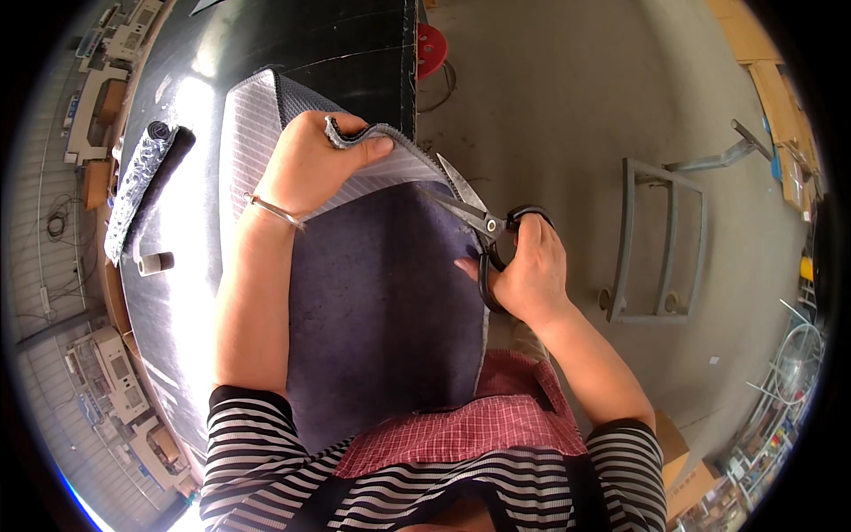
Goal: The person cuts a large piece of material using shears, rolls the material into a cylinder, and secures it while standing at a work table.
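A large piece of thick fabric [381, 301], dark purple-grey on one face, lies over the table edge and my lap. Its far end is folded up and shows a pale striped face. My left hand [324, 160] pinches the folded edge, thumb on top, so the border curls beside the fingers. In my right hand [534, 270] are black-handled scissors [490, 226], fingers through the loops. Their blades stand apart at the fabric's right edge, pointing away from me and to the left. Whether the blades touch the edge I cannot tell.
On the black table [355, 35], left of the fabric, are a rolled patterned cloth [140, 191] and a small white-and-grey cylinder [156, 262]. A red stool [432, 50] stands past the table's right edge. A grey metal frame [667, 244] is on the floor at right. Sewing machines [111, 377] line the far left.
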`<state>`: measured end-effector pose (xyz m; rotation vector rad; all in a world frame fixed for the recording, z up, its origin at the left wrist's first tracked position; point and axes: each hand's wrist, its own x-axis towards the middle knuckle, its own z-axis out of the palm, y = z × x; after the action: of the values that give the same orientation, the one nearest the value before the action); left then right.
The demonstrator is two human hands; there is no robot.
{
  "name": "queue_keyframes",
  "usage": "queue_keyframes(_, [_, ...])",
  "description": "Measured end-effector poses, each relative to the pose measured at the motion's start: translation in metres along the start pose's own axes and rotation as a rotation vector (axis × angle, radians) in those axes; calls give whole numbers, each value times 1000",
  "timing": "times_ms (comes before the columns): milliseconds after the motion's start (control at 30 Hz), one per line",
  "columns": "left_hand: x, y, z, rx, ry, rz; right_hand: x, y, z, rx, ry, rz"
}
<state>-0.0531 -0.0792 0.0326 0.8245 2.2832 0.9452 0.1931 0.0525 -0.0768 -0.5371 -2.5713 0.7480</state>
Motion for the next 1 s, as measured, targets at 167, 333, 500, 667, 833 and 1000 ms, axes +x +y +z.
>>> queue_keyframes(167, [2, -1, 1, 4, -1, 8, -2, 2, 7, -6, 48, 1])
queue_keyframes(333, [3, -1, 1, 24, -15, 6, -5, 5, 11, -13, 70, 9])
queue_keyframes(500, [4, -6, 2, 7, -11, 32, -6, 8, 13, -1, 90, 12])
queue_keyframes(667, [4, -7, 1, -1, -20, 29, -9, 8, 15, 54, 47, 82])
queue_keyframes(833, [4, -5, 1, 26, -23, 25, -8, 8, 16, 45, 55, 88])
queue_keyframes(1000, [3, -6, 1, 35, -25, 36, 1, 3, 12, 14, 74, 42])
